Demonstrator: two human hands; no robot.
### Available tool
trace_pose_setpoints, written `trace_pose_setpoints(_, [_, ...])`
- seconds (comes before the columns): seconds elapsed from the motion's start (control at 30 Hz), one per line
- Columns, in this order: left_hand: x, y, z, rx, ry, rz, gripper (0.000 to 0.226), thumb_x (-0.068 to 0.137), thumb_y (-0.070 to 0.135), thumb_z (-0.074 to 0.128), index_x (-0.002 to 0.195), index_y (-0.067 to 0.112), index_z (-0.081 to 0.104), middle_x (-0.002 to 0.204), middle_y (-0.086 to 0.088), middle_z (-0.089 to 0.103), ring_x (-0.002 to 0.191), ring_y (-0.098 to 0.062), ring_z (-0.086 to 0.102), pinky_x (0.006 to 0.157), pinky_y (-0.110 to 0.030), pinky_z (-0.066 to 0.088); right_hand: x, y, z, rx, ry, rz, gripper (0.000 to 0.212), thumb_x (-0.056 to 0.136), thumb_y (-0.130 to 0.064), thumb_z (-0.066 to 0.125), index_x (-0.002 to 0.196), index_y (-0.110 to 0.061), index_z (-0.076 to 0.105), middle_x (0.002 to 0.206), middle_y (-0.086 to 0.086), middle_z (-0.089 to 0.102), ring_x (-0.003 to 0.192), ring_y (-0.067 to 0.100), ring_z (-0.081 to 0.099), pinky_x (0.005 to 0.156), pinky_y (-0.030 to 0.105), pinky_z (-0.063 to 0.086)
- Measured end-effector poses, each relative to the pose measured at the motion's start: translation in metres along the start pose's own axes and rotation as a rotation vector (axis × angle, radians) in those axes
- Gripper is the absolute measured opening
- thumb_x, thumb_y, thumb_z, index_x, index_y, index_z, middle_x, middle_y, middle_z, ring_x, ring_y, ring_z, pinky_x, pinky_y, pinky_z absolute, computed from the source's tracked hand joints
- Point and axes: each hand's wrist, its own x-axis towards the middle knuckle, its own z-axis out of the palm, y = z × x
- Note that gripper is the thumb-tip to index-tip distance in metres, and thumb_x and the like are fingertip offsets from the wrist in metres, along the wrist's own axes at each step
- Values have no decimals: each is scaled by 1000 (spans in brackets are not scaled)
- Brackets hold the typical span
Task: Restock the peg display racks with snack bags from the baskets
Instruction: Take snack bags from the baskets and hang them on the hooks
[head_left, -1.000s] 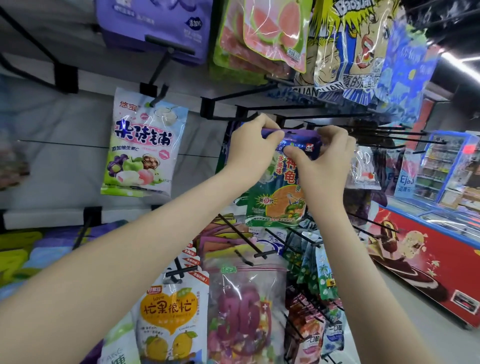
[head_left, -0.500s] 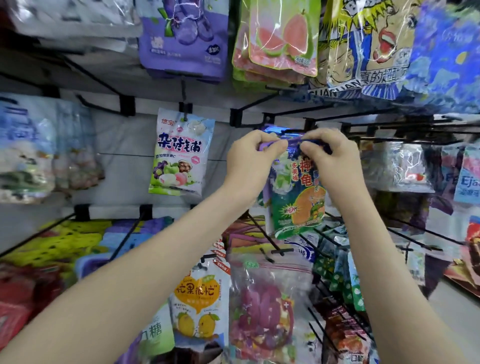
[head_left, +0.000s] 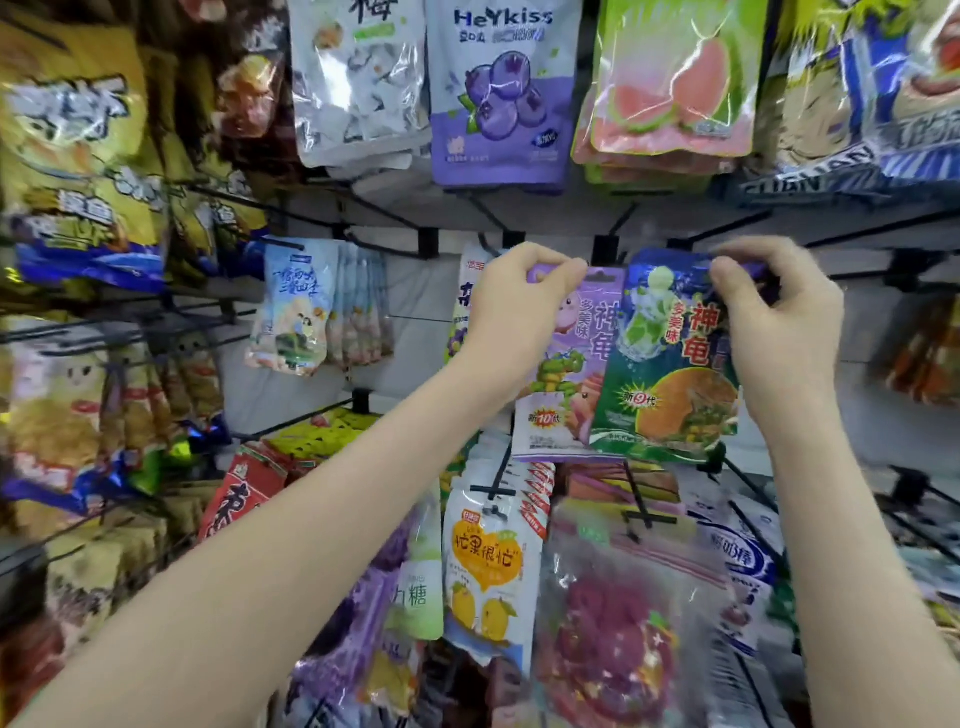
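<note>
Hands work at the middle row of the peg rack (head_left: 428, 243), each on its own snack bag. The right hand (head_left: 774, 317) grips the green bag (head_left: 670, 384) by its top edge, fingers (head_left: 727, 275) curled over the dark blue header and clenched on it. Just left of the green bag, and partly tucked behind its left edge, hangs the purple bag (head_left: 571, 358) — the left hand (head_left: 511, 306) pinches its upper left corner between thumb and fingers. Both bags hang upright, side by side and touching, tops about level. Whether either header sits on a hook of the rack is hidden by the hands.

Above the green bag and to its left hangs a blueberry bag (head_left: 501, 98); straight above it is a stack of guava bags (head_left: 675, 83). Below the green bag hangs a clear bag (head_left: 618, 649) of dark red sweets, and to the lower left of it a mango bag (head_left: 485, 577) on a black peg (head_left: 493, 491). Well to the left of the green bag is a row of pale blue bags (head_left: 293, 312), and farther left still — blurred — are yellow bags (head_left: 78, 145). Both forearms (head_left: 311, 545) are bare and reach up from the bottom corners toward the green bag.
</note>
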Motion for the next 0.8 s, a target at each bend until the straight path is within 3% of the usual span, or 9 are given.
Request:
trace_pose_setpoints(0.1, [-6, 6, -2, 28, 51, -17, 11, 92, 22, 63, 86, 13, 62, 73, 3, 58, 48, 2, 52, 54, -15, 43, 5, 3, -2, -20, -10, 31, 16, 88, -23, 58, 97, -16, 69, 87, 0, 57, 82, 11, 52, 84, 35, 44])
trace_pose_setpoints(0.2, [-7, 10, -3, 89, 104, -2, 15, 91, 25, 65, 76, 22, 60, 72, 4, 59, 59, -11, 55, 67, -30, 48, 10, -2, -9, 3, -20, 41, 16, 90, -23, 57, 98, -14, 68, 90, 3, 55, 82, 12, 50, 80, 31, 41])
trace_pose_setpoints(0.37, [-12, 19, 1, 100, 63, 31, 17, 92, 18, 63, 76, 18, 58, 64, 2, 54, 43, 2, 50, 53, -18, 42, 23, -4, -17, -101, -106, 69, 19, 94, -19, 54, 103, -9, 67, 98, 8, 55, 86, 11, 45, 72, 19, 28])
trace_pose_setpoints(0.53, [-3, 16, -5, 141, 159, 71, 17, 91, 24, 63, 75, 25, 59, 70, 3, 59, 71, -17, 58, 75, -38, 50, 26, -4, -22, -82, -104, 112, 19, 96, -17, 51, 103, -10, 68, 103, 11, 60, 87, 11, 47, 71, 19, 29])
trace_pose_setpoints(0.7, [6, 24, -12, 112, 153, 155, 17, 91, 26, 63, 75, 29, 59, 70, 2, 58, 74, -21, 57, 74, -34, 47, 32, -1, -28, -127, -111, 82, 16, 96, -15, 52, 100, -12, 67, 98, 8, 57, 88, 12, 47, 71, 18, 28])
trace_pose_setpoints(0.8, [8, 30, -4, 97, 80, 218, 15, 87, 28, 65, 73, 30, 59, 66, -1, 58, 65, -20, 55, 70, -34, 46, 33, 2, -31, -177, -175, 40, 13, 95, -14, 54, 95, -19, 66, 93, 2, 55, 88, 13, 48, 73, 19, 29])
